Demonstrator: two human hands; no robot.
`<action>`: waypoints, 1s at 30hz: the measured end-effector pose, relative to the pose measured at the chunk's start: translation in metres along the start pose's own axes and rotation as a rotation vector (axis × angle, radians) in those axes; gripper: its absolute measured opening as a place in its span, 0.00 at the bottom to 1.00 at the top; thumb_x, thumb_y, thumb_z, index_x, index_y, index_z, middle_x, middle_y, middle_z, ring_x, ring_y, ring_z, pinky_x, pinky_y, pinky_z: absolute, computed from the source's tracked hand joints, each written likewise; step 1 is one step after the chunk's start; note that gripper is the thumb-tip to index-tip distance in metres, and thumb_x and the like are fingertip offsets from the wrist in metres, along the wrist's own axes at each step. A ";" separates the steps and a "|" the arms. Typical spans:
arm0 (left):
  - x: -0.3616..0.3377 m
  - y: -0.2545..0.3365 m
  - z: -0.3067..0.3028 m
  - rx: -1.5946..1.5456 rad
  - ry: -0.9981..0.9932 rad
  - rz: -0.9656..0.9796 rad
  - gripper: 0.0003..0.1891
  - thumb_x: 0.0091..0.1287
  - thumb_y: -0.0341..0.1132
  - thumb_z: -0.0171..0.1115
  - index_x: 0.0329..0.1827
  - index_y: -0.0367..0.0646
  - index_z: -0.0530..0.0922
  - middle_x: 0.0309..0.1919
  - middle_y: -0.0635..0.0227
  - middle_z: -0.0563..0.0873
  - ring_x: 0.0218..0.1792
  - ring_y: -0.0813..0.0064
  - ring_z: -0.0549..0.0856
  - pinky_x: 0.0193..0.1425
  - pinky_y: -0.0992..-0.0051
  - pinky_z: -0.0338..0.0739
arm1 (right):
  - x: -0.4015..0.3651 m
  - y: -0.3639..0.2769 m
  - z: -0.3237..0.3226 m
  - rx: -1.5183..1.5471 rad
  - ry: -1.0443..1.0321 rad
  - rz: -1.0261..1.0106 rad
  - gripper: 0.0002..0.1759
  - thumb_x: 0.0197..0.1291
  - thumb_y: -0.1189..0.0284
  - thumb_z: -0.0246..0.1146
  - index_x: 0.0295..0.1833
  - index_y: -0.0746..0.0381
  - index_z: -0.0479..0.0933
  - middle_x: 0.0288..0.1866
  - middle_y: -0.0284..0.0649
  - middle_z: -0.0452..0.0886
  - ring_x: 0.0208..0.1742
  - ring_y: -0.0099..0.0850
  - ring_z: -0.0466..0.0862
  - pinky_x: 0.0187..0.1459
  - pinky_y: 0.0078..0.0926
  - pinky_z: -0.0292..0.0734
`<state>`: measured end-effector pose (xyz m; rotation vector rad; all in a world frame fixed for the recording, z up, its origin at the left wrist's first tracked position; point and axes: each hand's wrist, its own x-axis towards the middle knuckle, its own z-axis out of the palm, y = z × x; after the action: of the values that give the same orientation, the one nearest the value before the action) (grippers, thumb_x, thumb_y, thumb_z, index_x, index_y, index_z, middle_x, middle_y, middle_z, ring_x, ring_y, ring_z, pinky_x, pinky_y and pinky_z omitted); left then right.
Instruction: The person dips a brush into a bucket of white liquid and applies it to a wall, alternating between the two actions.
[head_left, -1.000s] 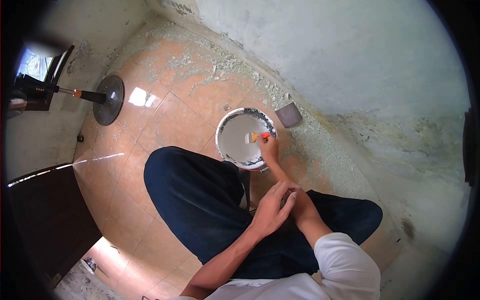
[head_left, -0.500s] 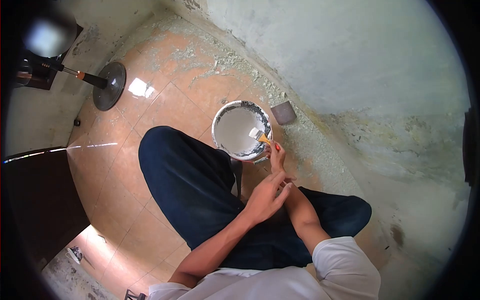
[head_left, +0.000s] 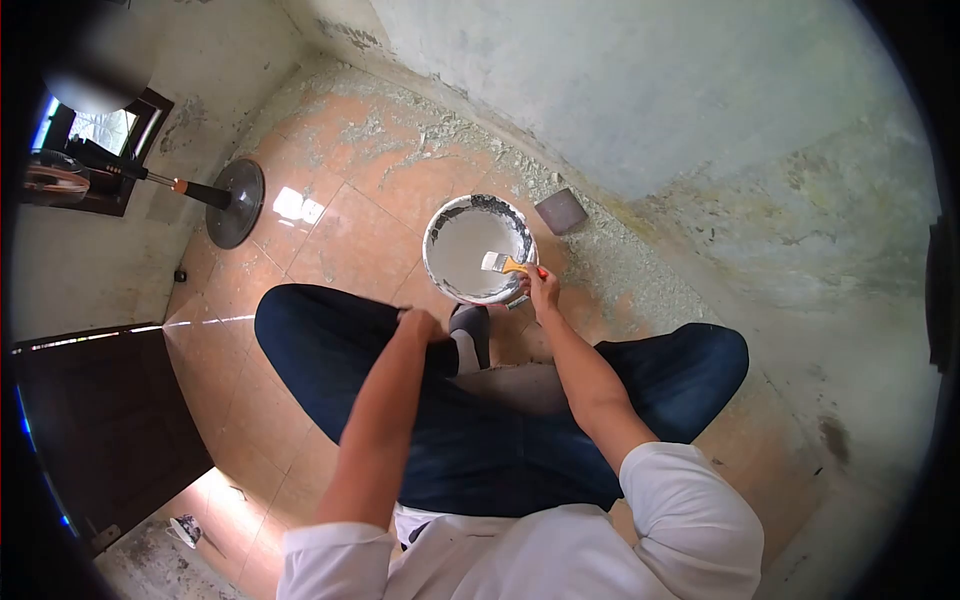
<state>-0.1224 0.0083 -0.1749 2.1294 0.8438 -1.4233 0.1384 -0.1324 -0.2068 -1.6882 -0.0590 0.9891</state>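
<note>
My right hand (head_left: 541,287) is closed round the orange handle of a paintbrush (head_left: 507,264). The brush's white bristles point left over the bucket (head_left: 429,262), which holds pale grey-white paint (head_left: 465,245) and has a dark, paint-smeared inner rim. Near my left knee, my left hand (head_left: 424,324) rests by the dark trousers (head_left: 340,325). Its fingers are curled and partly blurred, so what they hold, if anything, cannot be made out.
A grey square piece (head_left: 561,212) lies right of the bucket, among flaked debris (head_left: 640,265) along the wall. A round black stand base (head_left: 236,204) is at the upper left; a dark door (head_left: 110,430) is at the lower left.
My left hand has left my right forearm and moved left to the knee. The brush has shifted slightly left over the bucket. My knees are wider apart, and the view has tilted.
</note>
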 end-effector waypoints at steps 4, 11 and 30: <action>-0.068 0.024 -0.045 0.045 -0.348 -0.113 0.44 0.69 0.74 0.61 0.81 0.55 0.79 0.80 0.59 0.80 0.81 0.58 0.76 0.85 0.56 0.68 | 0.007 0.012 0.004 -0.006 -0.046 -0.060 0.16 0.80 0.62 0.66 0.52 0.66 0.89 0.36 0.36 0.93 0.29 0.20 0.87 0.28 0.21 0.80; -0.048 0.015 -0.033 -0.052 -0.275 -0.152 0.45 0.64 0.72 0.66 0.78 0.53 0.82 0.78 0.60 0.81 0.79 0.56 0.78 0.82 0.57 0.72 | -0.009 -0.016 0.005 -0.260 -0.066 -0.317 0.17 0.80 0.61 0.66 0.56 0.65 0.89 0.36 0.34 0.93 0.30 0.21 0.87 0.33 0.23 0.81; -0.002 0.010 -0.045 -0.727 0.635 0.131 0.19 0.72 0.43 0.62 0.57 0.43 0.90 0.54 0.48 0.93 0.58 0.48 0.92 0.64 0.53 0.85 | -0.019 0.001 -0.004 -0.599 -0.060 -0.407 0.17 0.78 0.57 0.65 0.61 0.52 0.90 0.47 0.48 0.93 0.51 0.46 0.93 0.53 0.42 0.85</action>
<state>-0.0867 0.0301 -0.1558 1.9702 1.1834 -0.2515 0.1282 -0.1457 -0.1964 -2.0674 -0.7739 0.7476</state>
